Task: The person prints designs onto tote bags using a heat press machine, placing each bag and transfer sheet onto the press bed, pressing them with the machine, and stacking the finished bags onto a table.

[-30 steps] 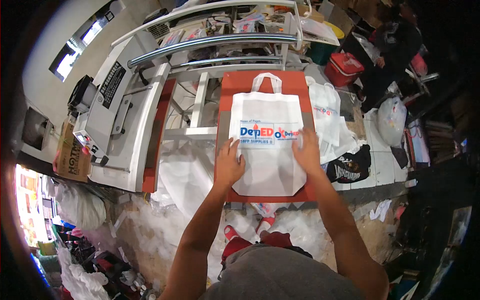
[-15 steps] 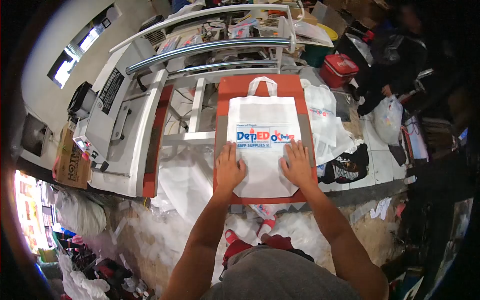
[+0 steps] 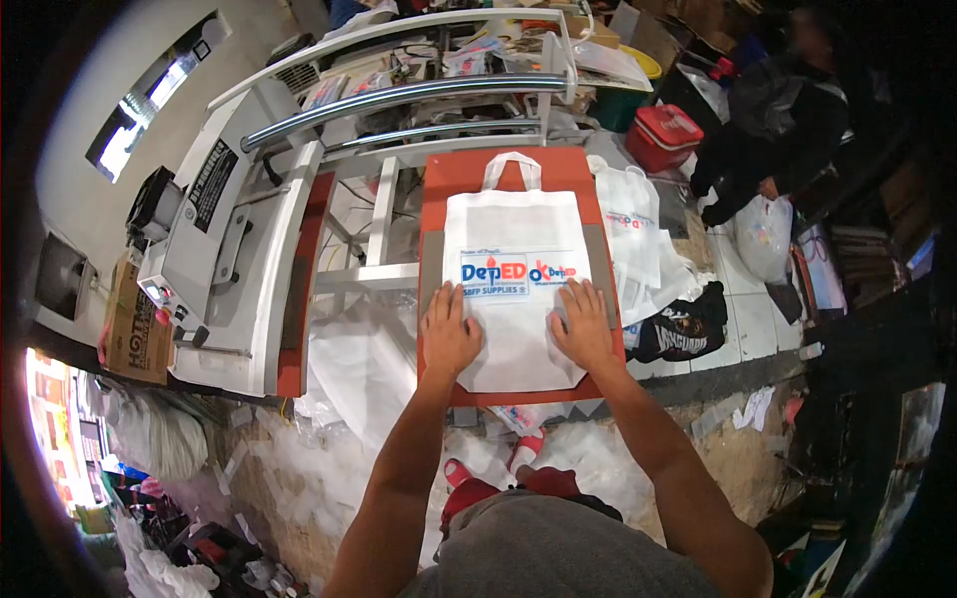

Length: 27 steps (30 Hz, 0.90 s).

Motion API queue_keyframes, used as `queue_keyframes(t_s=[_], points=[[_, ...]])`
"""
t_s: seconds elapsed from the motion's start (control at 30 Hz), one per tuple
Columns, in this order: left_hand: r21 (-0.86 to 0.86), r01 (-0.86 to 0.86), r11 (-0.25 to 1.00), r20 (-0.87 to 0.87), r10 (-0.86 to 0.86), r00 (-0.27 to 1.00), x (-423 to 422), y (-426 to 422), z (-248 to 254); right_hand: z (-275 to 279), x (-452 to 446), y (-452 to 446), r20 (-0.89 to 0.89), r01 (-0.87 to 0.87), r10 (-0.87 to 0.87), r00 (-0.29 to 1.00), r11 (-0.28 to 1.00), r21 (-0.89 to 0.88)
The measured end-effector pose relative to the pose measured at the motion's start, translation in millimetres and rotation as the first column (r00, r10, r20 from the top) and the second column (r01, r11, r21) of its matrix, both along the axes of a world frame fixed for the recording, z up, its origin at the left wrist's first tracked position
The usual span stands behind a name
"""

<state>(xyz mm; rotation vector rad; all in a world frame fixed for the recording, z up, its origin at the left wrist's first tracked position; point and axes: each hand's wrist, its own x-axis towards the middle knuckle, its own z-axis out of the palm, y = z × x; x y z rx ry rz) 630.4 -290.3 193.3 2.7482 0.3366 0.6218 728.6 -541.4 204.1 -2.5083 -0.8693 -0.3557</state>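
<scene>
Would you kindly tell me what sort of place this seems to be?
It looks like a printing workshop: a printed white bag lies on a red board, a press-like machine stands to its left, and another printed bag lies to the right.

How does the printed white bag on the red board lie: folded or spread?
Spread: the white bag lies flat on the red board, its print facing up and handle extended.

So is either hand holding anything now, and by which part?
Nothing seems gripped: the left hand and right hand lie open, palms down, over the side edges of the white bag.
</scene>
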Motion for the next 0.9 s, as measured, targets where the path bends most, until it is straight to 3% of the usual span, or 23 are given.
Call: queue_keyframes(t_s=[0.17,0.23,0.27,0.33,0.43,0.47,0.5,0.53,0.57,0.6,0.67,0.73,0.8,0.87,0.9], points=[[0.015,0.002,1.000,0.019,-0.002,1.000,-1,1,2,4,-1,-1,0.038,0.004,-0.003,0.999,1.000,-0.009],[-0.223,0.080,0.972,0.116,-0.055,0.992,-3,8,12,12,0,-4,-0.041,-0.001,0.008,0.999,0.985,0.174],[-0.219,0.074,0.973,0.124,-0.048,0.991,-8,14,18,15,3,-7,-0.033,-0.010,0.016,0.999,0.984,0.177],[-0.390,0.125,0.912,0.196,-0.050,0.979,-40,32,31,15,-1,-23,-0.065,0.114,-0.097,0.993,0.929,0.353],[-0.314,0.051,0.948,0.286,0.043,0.957,-106,76,88,-3,1,-58,-0.095,0.122,-0.092,0.991,0.909,0.399],[-0.249,-0.023,0.968,0.326,0.106,0.939,-127,102,95,4,-6,-63,-0.108,0.113,-0.074,0.991,0.904,0.413],[-0.149,-0.128,0.981,0.310,0.169,0.936,-146,135,103,-4,-15,-66,-0.112,0.196,-0.162,0.980,0.875,0.442],[-0.050,-0.229,0.972,0.296,0.233,0.926,-165,167,118,17,-29,-64,-0.278,0.303,-0.186,0.942,0.827,0.473],[-0.040,-0.385,0.922,0.263,0.381,0.886,-181,192,143,-20,-19,-91,-0.103,0.235,-0.212,0.972,0.909,0.345],[-0.035,-0.510,0.859,0.234,0.503,0.832,-190,213,168,-23,-26,-105,-0.099,0.259,-0.240,0.966,0.924,0.283],[0.171,-0.586,0.792,0.356,0.505,0.786,-204,272,189,-26,-38,-125,-0.234,0.284,-0.208,0.950,0.886,0.367],[0.195,-0.672,0.714,0.247,0.627,0.739,-214,321,190,-29,-52,-141,-0.295,0.339,-0.242,0.924,0.877,0.342],[0.193,-0.693,0.695,-0.236,0.718,0.654,-215,367,187,-31,-63,-162,-0.347,0.434,-0.323,0.881,0.844,0.316],[0.227,-0.600,0.767,-0.383,0.637,0.669,-214,411,162,-29,-76,-180,-0.370,0.432,-0.310,0.876,0.847,0.311],[0.147,-0.627,0.765,-0.450,0.617,0.646,-204,418,163,-28,-83,-189,-0.347,0.469,-0.356,0.868,0.816,0.337]])
